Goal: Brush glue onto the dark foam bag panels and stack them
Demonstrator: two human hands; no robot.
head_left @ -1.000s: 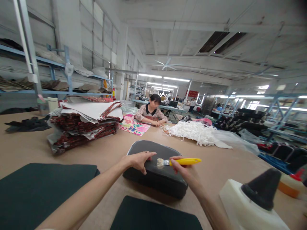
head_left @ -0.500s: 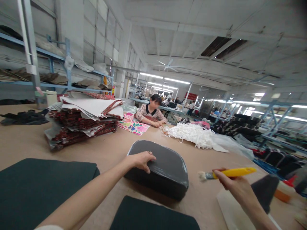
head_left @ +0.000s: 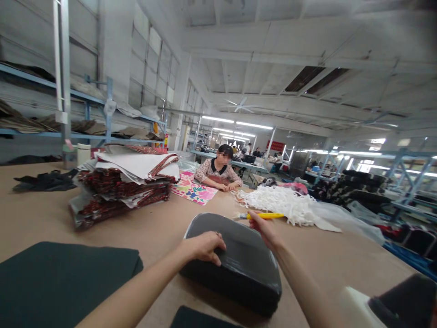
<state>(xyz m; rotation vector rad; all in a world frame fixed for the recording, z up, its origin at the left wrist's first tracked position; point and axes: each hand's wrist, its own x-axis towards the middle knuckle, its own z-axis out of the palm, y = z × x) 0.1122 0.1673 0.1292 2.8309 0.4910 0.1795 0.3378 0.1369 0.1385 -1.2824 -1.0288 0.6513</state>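
Observation:
A thick dark grey block with rounded corners (head_left: 244, 248), perhaps a stack of cut pieces, lies on the brown table (head_left: 160, 228). Wet-looking shiny streaks run along its top edges. My left hand (head_left: 205, 247) rests on the top face, thumb apart from the fingers, holding nothing. Past the block's far right edge, my right hand (head_left: 263, 228) grips a paintbrush (head_left: 271, 216) by its yellow handle. The pale bristles point left, close to the far edge; whether they touch it I cannot tell.
Dark green sheets (head_left: 68, 278) lie at left, with another dark piece (head_left: 201, 318) in front. Behind stand a pile of red-patterned pieces (head_left: 126, 182), a floral sheet (head_left: 196, 187) and white strips (head_left: 290, 202). A seated person (head_left: 220, 171) is across the table. A dark object (head_left: 406, 300) sits lower right.
My right hand has carried the brush left and away from me, from the table's right side to the block's far edge. My left hand stays on the block. The view has shifted slightly.

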